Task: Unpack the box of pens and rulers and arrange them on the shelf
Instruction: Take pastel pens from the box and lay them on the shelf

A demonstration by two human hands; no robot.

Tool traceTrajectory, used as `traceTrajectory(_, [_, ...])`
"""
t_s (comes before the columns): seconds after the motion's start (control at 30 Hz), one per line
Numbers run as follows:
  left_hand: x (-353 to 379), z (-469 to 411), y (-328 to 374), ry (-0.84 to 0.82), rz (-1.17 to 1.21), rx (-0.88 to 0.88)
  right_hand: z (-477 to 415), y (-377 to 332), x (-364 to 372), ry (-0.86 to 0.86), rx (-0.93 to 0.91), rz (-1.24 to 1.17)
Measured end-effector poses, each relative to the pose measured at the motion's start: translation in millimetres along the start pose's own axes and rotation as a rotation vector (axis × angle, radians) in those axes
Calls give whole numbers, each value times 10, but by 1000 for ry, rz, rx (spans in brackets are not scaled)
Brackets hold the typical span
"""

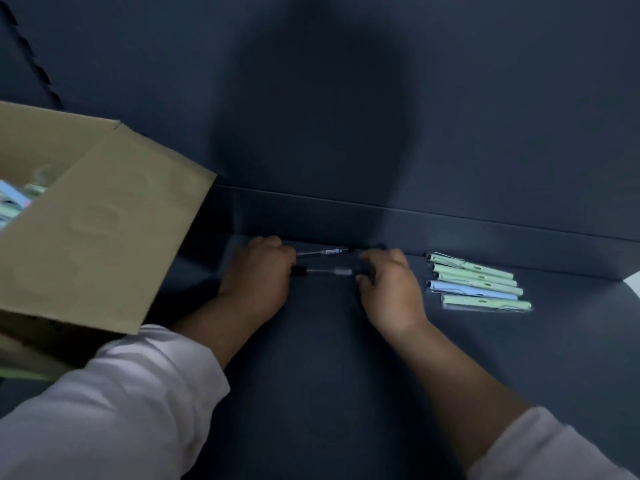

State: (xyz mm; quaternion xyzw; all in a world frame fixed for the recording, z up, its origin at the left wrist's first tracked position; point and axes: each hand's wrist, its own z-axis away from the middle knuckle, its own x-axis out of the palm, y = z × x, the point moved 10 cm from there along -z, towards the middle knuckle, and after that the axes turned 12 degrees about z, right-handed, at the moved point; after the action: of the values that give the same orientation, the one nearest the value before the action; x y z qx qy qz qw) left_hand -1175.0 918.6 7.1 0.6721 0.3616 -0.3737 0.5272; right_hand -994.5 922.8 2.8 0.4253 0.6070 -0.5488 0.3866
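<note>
Here, the dark grey shelf board [329, 368] runs under both hands, with its low back lip just beyond the fingertips. A large brown cardboard box [104, 237] stands tilted outward of the left fingers, one flap hanging over the left forearm; pale green and blue packets [20, 199] show inside it. White sleeves [121, 403] cover both arms up to the forearms.

The left hand [258, 275] lies knuckles up, its fingers curled down over the left end of the far clear pen [325, 252], a see-through barrel with black ends lying along the back lip. The right hand [391, 285] has thumb and curled fingers closed on the black right end of the near clear pen [329, 271]; how firmly either hand grips is too blurred to tell. Both pens lie side by side, spanning the gap between the two sets of fingers, the near one's left tip just touching the left hand.

Just outward of the right knuckles sit five pastel pens in clear sleeves [478, 282] — four green, one blue — packed in a row on the shelf.
</note>
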Motion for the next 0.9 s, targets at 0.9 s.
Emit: traceTrajectory(0.9, [-192, 68, 212, -21, 71, -78, -105, -335, -106, -52, -295, 59])
